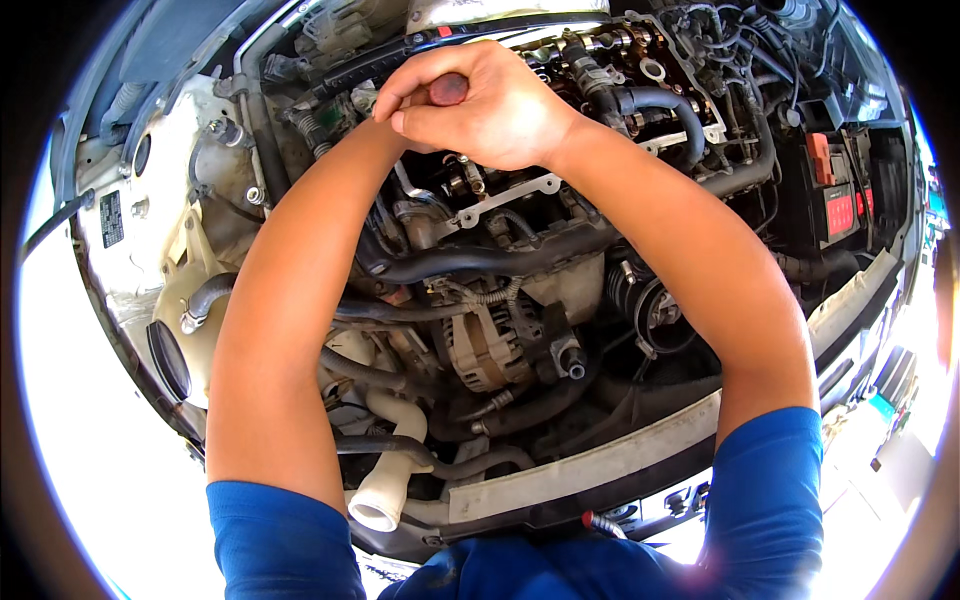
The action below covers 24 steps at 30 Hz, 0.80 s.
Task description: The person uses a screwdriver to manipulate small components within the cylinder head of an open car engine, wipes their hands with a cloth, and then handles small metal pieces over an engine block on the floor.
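Observation:
My right hand is closed round a handle with a reddish-brown round end, which points up between thumb and curled fingers. The rest of that handle's tool is hidden, so its kind does not show. My left forearm reaches up to the same spot, but the left hand lies hidden beneath the right one and its fingers cannot be seen. Both hands are above the left end of a car engine whose top is uncovered, with oily camshaft parts and a pale metal edge showing.
Black hoses cross in front of the engine, above an alternator. A pale plastic filler neck rises near the front edge. At right is a battery with a red terminal cover. A pale strip lines the front crossbar.

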Each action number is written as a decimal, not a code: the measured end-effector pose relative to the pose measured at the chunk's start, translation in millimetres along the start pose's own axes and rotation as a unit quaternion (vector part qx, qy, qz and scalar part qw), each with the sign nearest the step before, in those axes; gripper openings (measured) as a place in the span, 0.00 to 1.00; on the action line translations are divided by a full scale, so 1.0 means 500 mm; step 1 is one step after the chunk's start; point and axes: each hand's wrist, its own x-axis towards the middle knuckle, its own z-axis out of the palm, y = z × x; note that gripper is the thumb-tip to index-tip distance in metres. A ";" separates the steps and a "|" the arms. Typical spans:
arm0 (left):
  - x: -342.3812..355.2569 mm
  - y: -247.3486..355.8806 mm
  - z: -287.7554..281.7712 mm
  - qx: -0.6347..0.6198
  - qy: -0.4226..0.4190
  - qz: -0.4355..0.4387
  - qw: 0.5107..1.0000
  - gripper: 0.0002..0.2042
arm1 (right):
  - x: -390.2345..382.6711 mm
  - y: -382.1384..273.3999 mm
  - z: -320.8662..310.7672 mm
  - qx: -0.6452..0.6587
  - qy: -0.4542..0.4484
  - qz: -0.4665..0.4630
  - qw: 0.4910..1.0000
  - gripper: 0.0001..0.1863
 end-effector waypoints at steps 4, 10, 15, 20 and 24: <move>-0.011 -0.001 -0.003 -0.003 -0.002 -0.007 1.000 0.09 | -0.003 -0.012 0.009 -0.078 0.020 -0.029 0.996 0.06; -0.024 -0.002 -0.009 0.000 -0.001 -0.011 1.000 0.09 | 0.000 -0.008 0.033 -0.101 0.065 -0.026 0.992 0.07; -0.027 0.005 -0.007 0.007 -0.007 -0.012 1.000 0.09 | 0.003 0.002 0.043 -0.119 0.094 -0.037 0.988 0.07; -0.027 0.012 -0.006 0.020 -0.013 -0.011 1.000 0.09 | 0.002 -0.007 0.050 -0.153 0.108 -0.035 0.982 0.07; -0.026 0.018 -0.003 0.025 -0.020 -0.009 0.999 0.09 | 0.005 -0.004 0.054 -0.173 0.119 -0.045 0.977 0.08</move>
